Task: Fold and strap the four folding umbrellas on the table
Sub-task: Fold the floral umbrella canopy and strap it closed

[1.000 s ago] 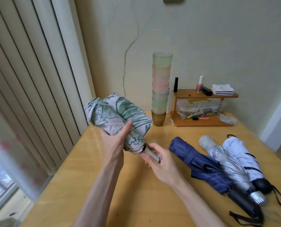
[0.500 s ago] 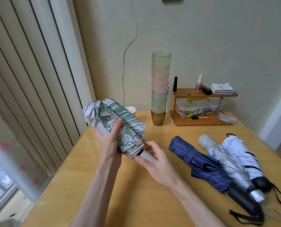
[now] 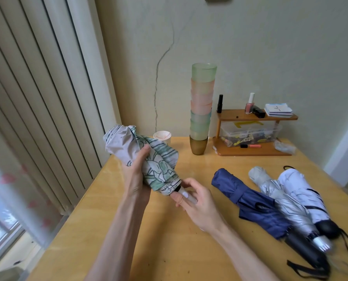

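My left hand (image 3: 135, 177) grips the bunched canopy of a white umbrella with a green leaf print (image 3: 158, 161), held tilted above the wooden table (image 3: 169, 250). My right hand (image 3: 197, 201) holds that umbrella's pale handle between its fingers. To the right, three other folded umbrellas lie side by side on the table: a navy blue one (image 3: 248, 197), a silver one (image 3: 284, 201) and a white one with black straps (image 3: 305, 191). Their handles point toward the near right corner.
A tall stack of coloured plastic cups (image 3: 201, 110) stands at the back. Beside it a small wooden shelf (image 3: 256, 118) carries bottles, cards and a clear box. A paper cup (image 3: 162, 136) sits behind the held umbrella. Vertical blinds (image 3: 37, 98) hang on the left.
The leaf-print umbrella has been turned and lowered, its canopy now more tightly bunched in my left hand. My right hand stayed on the handle. The paper cup behind has come into sight.
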Tool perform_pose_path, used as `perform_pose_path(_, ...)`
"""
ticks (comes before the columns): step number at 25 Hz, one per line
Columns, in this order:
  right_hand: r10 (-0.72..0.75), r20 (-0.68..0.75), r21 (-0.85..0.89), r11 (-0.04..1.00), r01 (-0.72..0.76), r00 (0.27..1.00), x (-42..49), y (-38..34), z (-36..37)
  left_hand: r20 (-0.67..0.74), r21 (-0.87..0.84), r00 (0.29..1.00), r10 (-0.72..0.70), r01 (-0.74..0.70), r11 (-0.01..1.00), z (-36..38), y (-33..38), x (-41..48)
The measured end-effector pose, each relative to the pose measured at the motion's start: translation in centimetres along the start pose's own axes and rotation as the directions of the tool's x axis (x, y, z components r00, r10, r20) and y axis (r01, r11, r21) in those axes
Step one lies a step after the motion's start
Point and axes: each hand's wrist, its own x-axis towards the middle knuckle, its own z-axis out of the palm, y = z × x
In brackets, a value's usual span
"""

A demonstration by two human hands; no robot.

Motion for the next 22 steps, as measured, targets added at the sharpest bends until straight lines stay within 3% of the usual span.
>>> perform_pose_path(5, 0.128, 0.131, 0.088, 0.986, -0.140, 0.983, -0.3, -1.5, -1.1, 0.220, -0.022, 0.973, -0.067, 0.074, 0.997, 0.0, 0.4, -0.7)
perform_pose_path(7, 0.157, 0.174, 0.085, 0.981, -0.174, 0.972, -0.5, -1.9, -1.2, 0.175, -0.004, 0.984, -0.041, 0.043, 0.999, 0.3, 0.3, -0.8)
perform_pose_path(10, 0.091, 0.057, 0.097, 0.991, -0.096, 0.994, -0.5, -1.8, -0.3, 0.061, 0.014, 0.998, 0.003, -0.004, 1.000, 0.2, -0.1, -0.4)
perform_pose_path(13, 0.063, -0.051, 0.114, 0.992, -0.056, 0.997, -0.3, -1.8, -0.2, 0.116, 0.010, 0.993, -0.032, 0.031, 0.999, 0.2, 0.1, -0.8)
perform_pose_path(17, 0.129, 0.076, 0.141, 0.980, -0.139, 0.989, -0.7, -2.3, -0.7, 0.212, 0.006, 0.976, -0.055, 0.055, 0.998, 0.0, 0.6, -0.6)
perform_pose_path(19, 0.132, 0.105, 0.153, 0.977, -0.147, 0.986, -0.8, -2.4, -0.3, 0.176, 0.021, 0.983, -0.059, 0.056, 0.998, -0.1, 0.6, -0.3)
perform_pose_path(22, 0.058, -0.004, 0.071, 0.996, -0.058, 0.998, -0.5, -1.8, 0.1, 0.088, 0.032, 0.995, -0.039, 0.036, 0.999, 0.0, 0.3, -0.3)
